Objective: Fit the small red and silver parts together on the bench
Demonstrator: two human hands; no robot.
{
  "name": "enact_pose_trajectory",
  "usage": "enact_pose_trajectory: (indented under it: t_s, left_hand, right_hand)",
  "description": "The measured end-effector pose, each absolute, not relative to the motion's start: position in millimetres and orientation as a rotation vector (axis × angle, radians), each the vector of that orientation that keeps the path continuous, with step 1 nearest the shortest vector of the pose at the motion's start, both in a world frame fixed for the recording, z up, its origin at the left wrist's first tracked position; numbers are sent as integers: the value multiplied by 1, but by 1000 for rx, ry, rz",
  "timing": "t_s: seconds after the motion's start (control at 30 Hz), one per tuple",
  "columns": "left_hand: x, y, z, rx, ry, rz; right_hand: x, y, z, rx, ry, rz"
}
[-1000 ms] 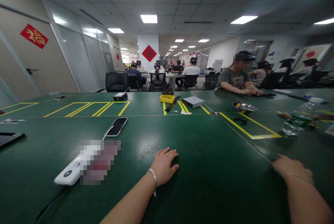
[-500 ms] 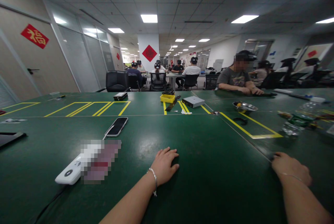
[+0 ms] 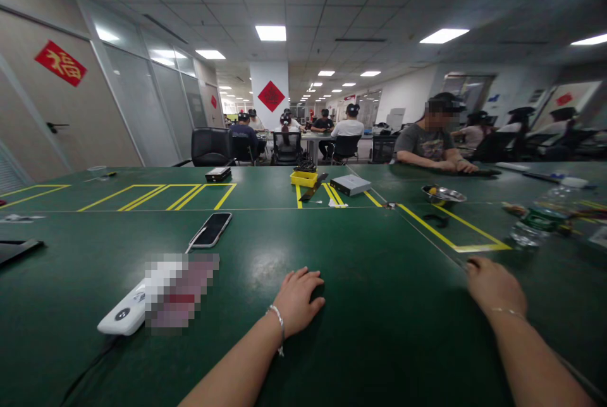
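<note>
My left hand point(image 3: 298, 303) rests palm down on the green table point(image 3: 379, 331), its fingers stretched out and the thumb apart, holding nothing. A silvery bracelet circles that wrist. My right hand point(image 3: 497, 287) is over the table to the right, beside a seam in the tabletop. Its fingers are curled closed, and a small dark bit shows at the fingertips; what they hold, if anything, is hidden. Left of my left hand lie a phone point(image 3: 212, 230) with a white cable and a white power strip point(image 3: 124, 313), next to a blurred-out pinkish item.
Farther back are a yellow tray point(image 3: 303, 179), a grey box point(image 3: 349, 185), a black box point(image 3: 219, 174) and a metal bowl point(image 3: 448, 194). A plastic bottle point(image 3: 533, 224) lies right, beyond my right hand. A co-worker point(image 3: 427, 145) sits at the far right side.
My right hand has moved left and slightly away from me along the table, its fingers still curled. My left hand has stayed in place.
</note>
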State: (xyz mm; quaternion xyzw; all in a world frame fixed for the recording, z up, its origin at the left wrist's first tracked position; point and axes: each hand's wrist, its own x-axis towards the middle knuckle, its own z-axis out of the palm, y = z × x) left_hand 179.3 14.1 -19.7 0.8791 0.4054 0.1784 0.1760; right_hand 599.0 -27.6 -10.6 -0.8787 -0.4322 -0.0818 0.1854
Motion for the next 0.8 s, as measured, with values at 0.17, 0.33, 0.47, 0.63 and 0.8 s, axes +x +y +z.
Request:
enact_pose_trajectory:
  t_s: [0.17, 0.33, 0.47, 0.63, 0.8]
  left_hand:
    - [180, 14, -17, 2438, 1178, 604]
    - [185, 12, -11, 2255, 1155, 722]
    - [191, 12, -15, 1953, 1015, 765]
    - [192, 14, -18, 1718, 993, 781]
    - [188, 16, -14, 1595, 1002, 856]
  right_hand:
    - [504, -2, 7, -2007, -1683, -288]
    - [382, -7, 8, -1560, -2056, -98]
    - [330, -22, -3, -1377, -2196, -73]
    - [336, -22, 1, -1331, -2306, -128]
    - [424, -1, 13, -1847, -2024, -409]
